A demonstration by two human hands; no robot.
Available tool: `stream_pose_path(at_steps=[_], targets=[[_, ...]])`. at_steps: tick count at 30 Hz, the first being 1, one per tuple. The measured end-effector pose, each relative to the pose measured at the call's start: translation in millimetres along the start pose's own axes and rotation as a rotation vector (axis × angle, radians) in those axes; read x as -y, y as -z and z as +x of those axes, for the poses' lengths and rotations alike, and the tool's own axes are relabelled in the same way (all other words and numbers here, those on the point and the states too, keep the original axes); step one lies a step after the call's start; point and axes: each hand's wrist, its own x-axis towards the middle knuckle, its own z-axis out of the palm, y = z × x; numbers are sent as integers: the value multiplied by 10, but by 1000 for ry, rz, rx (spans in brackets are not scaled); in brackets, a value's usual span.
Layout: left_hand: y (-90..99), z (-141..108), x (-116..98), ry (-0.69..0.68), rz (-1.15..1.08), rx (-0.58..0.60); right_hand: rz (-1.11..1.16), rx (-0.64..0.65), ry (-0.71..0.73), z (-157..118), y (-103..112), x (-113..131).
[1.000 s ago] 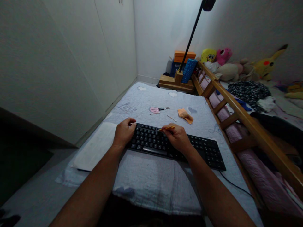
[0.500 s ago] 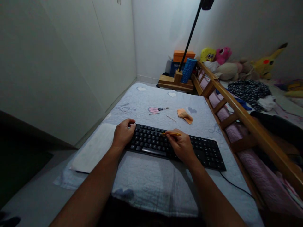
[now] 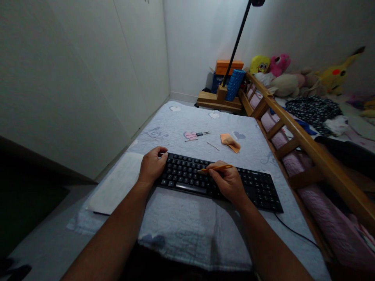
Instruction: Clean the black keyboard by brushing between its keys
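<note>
Head view: at frame centre, the left hand [image 3: 152, 166] grips the keyboard [image 3: 184, 172]'s end; the right hand [image 3: 228, 182] pinches a yellow tool [image 3: 224, 167] over its keys; a slackened left grip could let it slide on the cloth [image 3: 181, 214]. "Love" reads on the cloth, upper left of the keyboard; key legends are illegible.

The view came from a camera worn on the person's head, above and behind both hands, facing forward and down. It sat close enough that the forearms [image 3: 114, 226] entered from the bottom edge. The left hand [image 3: 152, 166] and right hand [image 3: 226, 181] appeared slightly below centre (the framing was wide), with a wall [image 3: 193, 43] far beyond them and a wooden rail [image 3: 293, 121] right of the right hand.
</note>
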Motion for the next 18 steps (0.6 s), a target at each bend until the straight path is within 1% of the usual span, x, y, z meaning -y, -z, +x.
stream_pose_path(at_steps=[6,18], targets=[[-5,-4,0,7,1,0,-39,-21,50,30,22,-73],[-9,-7,6,8,13,1,-72,64,116,97,88,-106]])
